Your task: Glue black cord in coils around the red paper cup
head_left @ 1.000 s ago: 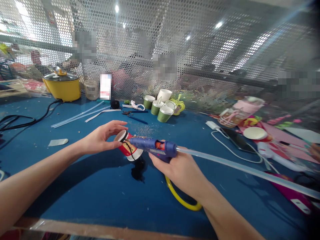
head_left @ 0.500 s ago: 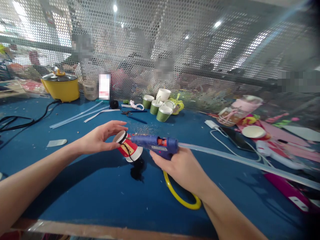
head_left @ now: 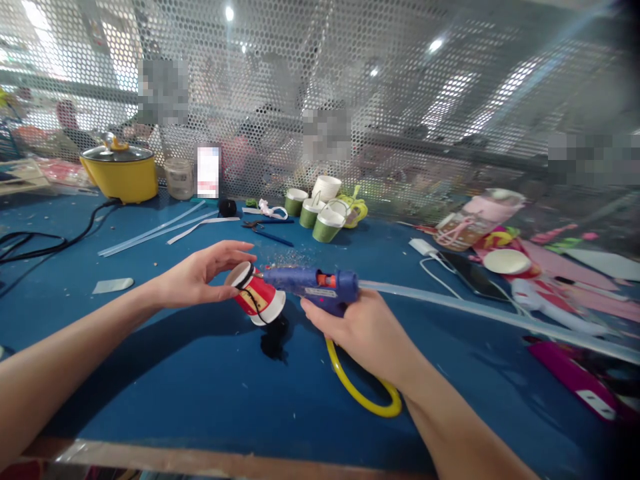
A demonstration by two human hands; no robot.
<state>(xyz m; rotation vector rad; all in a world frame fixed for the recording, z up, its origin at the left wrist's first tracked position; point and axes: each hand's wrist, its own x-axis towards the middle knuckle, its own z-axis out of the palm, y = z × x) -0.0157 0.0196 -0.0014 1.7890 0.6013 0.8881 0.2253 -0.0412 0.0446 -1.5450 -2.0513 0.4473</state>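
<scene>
My left hand grips a small red and white paper cup by its rim, thumb near and fingers on the far side. The cup is tilted on its side, with a black cord running along it and a black fuzzy clump below. In my right hand is a blue hot glue gun, its nozzle at the cup's black-edged rim. Whether the tip touches is hard to tell. A long clear glue stick sticks out of the gun's back, and a yellow loop hangs below it.
Behind the hands lie pliers, several green and white cups, and a black yarn ball. A yellow electric pot and a glass jar stand far left. At right are a phone and a purple case.
Almost nothing differs. The glue gun's rear has shifted very slightly to the right, while its nozzle stays at the cup rim; the left hand keeps its hold.
</scene>
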